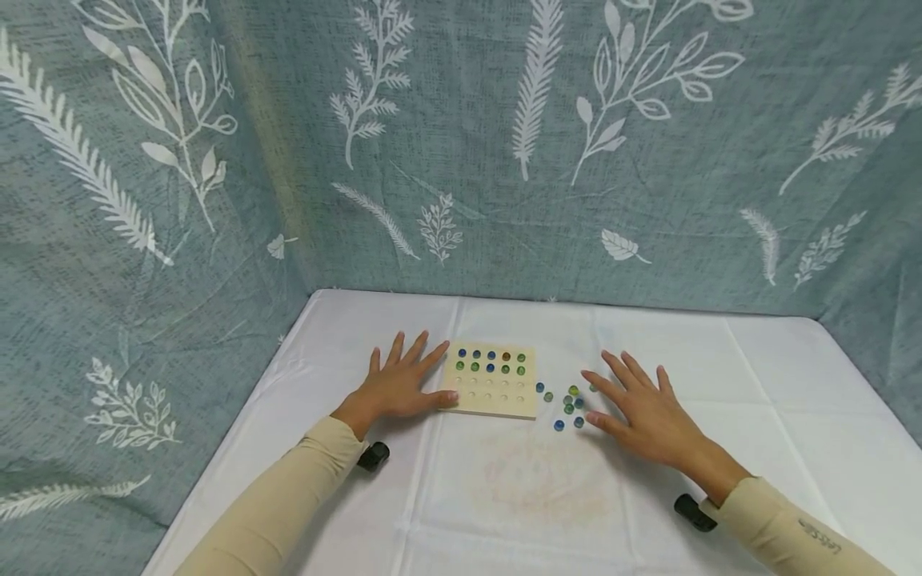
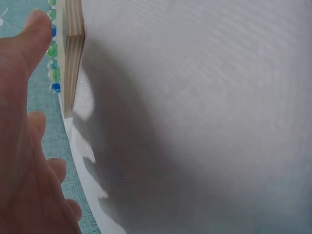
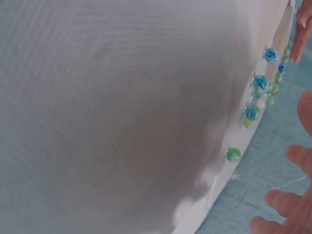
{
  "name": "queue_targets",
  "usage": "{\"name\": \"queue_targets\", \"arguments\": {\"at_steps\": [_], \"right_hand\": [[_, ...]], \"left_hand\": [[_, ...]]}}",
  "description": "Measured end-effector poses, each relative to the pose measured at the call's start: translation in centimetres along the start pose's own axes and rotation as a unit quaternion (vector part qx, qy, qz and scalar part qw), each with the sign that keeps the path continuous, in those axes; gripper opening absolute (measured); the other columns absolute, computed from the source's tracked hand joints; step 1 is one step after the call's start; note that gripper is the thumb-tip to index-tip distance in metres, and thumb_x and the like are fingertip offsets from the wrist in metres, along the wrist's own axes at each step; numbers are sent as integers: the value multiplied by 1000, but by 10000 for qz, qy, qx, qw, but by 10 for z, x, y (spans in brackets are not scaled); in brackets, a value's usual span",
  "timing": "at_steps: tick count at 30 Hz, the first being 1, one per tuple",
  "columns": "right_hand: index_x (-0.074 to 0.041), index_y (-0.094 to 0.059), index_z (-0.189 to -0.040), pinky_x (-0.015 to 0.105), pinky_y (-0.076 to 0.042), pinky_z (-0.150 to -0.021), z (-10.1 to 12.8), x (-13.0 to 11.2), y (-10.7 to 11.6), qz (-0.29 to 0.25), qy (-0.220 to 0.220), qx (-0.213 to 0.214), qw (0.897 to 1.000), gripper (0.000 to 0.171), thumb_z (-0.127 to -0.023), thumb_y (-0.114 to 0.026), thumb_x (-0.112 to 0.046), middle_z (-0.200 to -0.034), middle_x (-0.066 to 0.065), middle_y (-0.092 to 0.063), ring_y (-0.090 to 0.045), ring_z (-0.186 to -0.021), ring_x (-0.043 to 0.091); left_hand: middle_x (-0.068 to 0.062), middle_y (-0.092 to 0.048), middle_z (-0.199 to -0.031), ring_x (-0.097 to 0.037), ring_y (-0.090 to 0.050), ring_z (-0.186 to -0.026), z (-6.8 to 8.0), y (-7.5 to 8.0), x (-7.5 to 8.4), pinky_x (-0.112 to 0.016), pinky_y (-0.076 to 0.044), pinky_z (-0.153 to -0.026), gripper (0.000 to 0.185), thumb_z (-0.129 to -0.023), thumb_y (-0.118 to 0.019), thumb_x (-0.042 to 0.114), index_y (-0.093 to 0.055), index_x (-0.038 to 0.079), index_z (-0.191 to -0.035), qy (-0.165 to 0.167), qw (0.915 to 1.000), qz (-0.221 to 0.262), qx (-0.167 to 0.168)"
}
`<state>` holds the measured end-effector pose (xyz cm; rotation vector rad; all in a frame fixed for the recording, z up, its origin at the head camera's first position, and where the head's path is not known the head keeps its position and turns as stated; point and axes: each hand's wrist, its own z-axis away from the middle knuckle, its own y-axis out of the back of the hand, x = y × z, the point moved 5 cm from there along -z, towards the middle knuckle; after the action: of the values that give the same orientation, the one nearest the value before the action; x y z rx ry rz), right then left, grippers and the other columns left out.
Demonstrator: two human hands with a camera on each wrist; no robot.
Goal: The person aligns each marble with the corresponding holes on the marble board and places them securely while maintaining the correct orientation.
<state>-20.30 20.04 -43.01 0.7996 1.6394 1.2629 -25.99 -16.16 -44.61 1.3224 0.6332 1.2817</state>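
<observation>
- The left hand (image 1: pixel 398 386) lay flat on the white cloth (image 1: pixel 504 496) that covered the desk, fingers straight and spread, its grip wide and holding nothing.
- Its thumb tip touched the near left corner of the wooden board (image 1: pixel 493 382), and its forefinger reached to the board's far left corner.
- In the left wrist view the thumb (image 2: pixel 29 44) pointed along the board's (image 2: pixel 73 58) layered edge, with marbles (image 2: pixel 52 48) showing above that edge.
- The board sat near the middle of the desk, between the two hands. Its two far rows held blue, green and one brown marble (image 1: pixel 491 362); the near rows of holes stood unfilled.
- The right hand (image 1: pixel 646 408) rested open on the cloth to the right of the board, fingers straight and fanned, grip wide, with nothing in it.
- A loose cluster of blue and green marbles (image 1: pixel 569 404) lay on the cloth just right of the board, beside the right hand's fingertips; whether a finger touched one could not be told.
- The right wrist view showed these loose marbles (image 3: pixel 258 97) scattered on the cloth, with fingertips (image 3: pixel 297 156) near them.
- Both arms wore beige sleeves (image 1: pixel 288 496).
- A grey-green curtain with white leaf prints (image 1: pixel 461 160) hung behind and beside the desk.
</observation>
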Motion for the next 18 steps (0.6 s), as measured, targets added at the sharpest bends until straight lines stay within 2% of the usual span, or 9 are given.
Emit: {"name": "queue_targets", "arguments": {"at_steps": [10, 18], "right_hand": [[-27, -49, -157, 83, -10, -116, 1, 12, 2, 2, -146, 19, 9999, 64, -101, -63, -53, -171, 17, -30, -22, -158, 49], [-26, -50, -157, 84, -12, -115, -5, 12, -4, 51, -70, -24, 10000, 64, -100, -66, -50, -171, 18, -31, -24, -158, 49]], "left_hand": [[-11, -3, -178, -48, 10, -162, -13, -4, 6, -79, 4, -121, 93, -95, -54, 75, -17, 32, -169, -51, 10000, 11, -18], [-13, -5, -178, -50, 7, -161, -8, -5, -2, -82, 4, -119, 93, -94, -56, 74, -20, 32, -168, 44, 9999, 125, 4]]}}
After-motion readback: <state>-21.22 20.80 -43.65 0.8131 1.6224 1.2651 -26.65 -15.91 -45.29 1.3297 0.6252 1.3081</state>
